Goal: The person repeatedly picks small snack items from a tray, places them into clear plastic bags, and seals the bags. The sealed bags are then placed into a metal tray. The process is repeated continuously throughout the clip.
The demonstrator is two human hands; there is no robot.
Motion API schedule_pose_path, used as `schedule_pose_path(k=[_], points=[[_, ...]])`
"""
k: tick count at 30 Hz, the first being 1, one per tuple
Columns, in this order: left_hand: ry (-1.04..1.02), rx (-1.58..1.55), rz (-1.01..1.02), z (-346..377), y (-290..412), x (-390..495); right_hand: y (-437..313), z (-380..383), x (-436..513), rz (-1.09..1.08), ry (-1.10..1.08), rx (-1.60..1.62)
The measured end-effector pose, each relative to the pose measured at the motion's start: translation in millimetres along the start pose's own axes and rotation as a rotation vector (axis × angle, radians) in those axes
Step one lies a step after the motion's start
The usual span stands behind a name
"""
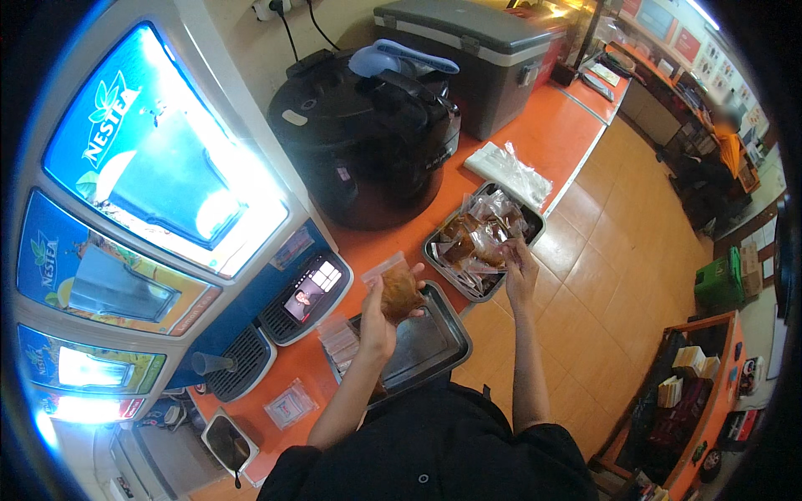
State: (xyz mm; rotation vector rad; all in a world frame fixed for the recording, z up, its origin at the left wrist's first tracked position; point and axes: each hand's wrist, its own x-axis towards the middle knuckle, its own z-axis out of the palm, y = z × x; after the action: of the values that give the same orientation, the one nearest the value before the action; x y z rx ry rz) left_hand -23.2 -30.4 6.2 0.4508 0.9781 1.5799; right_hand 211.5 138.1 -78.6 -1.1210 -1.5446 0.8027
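My left hand [379,319] holds a clear plastic sachet of brown sauce [401,294] over a dark metal tray [432,338]. At the tray's left side lies a row of sachets [340,341], partly hidden by my left forearm. My right hand [520,260] has its fingers on a brown-filled sachet [485,247] at the right edge of a heap of such sachets. That heap fills a second, deeper metal tray [536,222]; whether my fingers grip the sachet or only touch it is hard to tell.
A large black rice cooker [369,144] with a pale blue scoop [401,57] on its lid stands behind the trays, beside a grey cool box [470,69]. Plastic bags [507,169] lie nearby. A drink dispenser [213,269] stands at left, a sauce container [229,438] lower left. A person [720,150] sits far right.
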Motion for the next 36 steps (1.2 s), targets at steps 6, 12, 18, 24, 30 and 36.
schedule_pose_path(k=[6, 12, 18, 24, 30, 36], points=[[0.006, 0.035, -0.089, -4, -26, 11, -101, 26, -32, 0.085, -0.364, 0.362], [0.065, 0.1, -0.025, -3, -51, 2, -139, 65, -49, -0.135, -0.198, 0.155], [0.051, 0.045, -0.062, -1, -54, -2, -146, 67, -53, -0.134, -0.138, 0.104], [0.047, 0.212, 0.096, 9, -63, -2, -147, 69, -54, -0.249, -0.067, 0.018], [0.038, 0.124, 0.096, 12, -32, 0, -112, 64, -52, -0.129, -0.022, -0.049], [-0.162, -0.08, 0.076, 24, 30, -20, 5, 41, -8, 0.039, -0.017, -0.629]])
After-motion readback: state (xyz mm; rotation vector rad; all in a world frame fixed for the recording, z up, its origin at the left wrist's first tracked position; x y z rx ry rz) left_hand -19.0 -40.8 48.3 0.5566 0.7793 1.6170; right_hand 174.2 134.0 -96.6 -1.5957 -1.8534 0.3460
